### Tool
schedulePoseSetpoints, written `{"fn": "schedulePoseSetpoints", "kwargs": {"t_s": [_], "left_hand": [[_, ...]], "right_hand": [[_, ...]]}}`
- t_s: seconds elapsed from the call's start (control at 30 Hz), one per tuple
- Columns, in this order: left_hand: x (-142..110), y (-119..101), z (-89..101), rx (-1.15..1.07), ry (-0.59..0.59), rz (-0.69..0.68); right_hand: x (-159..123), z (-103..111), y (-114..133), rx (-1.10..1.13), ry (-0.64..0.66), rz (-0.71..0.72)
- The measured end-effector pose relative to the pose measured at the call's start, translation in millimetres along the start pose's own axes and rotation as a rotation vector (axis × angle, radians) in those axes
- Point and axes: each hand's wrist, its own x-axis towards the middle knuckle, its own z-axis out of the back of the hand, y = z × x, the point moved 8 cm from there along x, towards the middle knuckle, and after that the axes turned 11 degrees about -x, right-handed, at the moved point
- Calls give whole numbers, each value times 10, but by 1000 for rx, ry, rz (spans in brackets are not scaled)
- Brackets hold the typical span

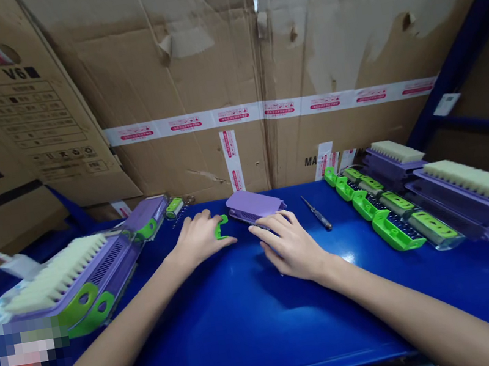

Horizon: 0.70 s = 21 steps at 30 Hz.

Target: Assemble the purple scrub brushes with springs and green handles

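My left hand (200, 239) rests on the blue table (248, 324) with its fingers pinched on a small green plastic clip (220, 226). My right hand (289, 247) lies just right of it, fingers stretched toward the near edge of a purple plastic housing (255, 205) that lies flat at the back of the table. The right fingertips touch or nearly touch the housing; I cannot tell whether they grip it.
A screwdriver (317, 213) lies right of the housing. Purple and green assembled units with cream brushes are stacked at the left (69, 279) and right (419, 205). Large cardboard boxes (227, 74) wall off the back. A blue shelf post (460, 50) rises at right.
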Motion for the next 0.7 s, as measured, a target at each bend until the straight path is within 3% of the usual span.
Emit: {"fn": "schedulePoseSetpoints", "kwargs": {"t_s": [0.1,0.2,0.37,0.47,0.7], "left_hand": [[0,5,-49,55,24,-28],[118,213,-89,39,42,26],[263,577,-53,51,-48,161],[277,629,-46,75,-93,136],[343,659,-166,160,-53,40]], "right_hand": [[-4,-2,4,22,9,0],[-13,-12,-9,30,13,-6],[-24,-37,-40,40,22,-15],[-24,-40,-42,33,20,-18],[-18,-67,-65,-36,32,-53]]}}
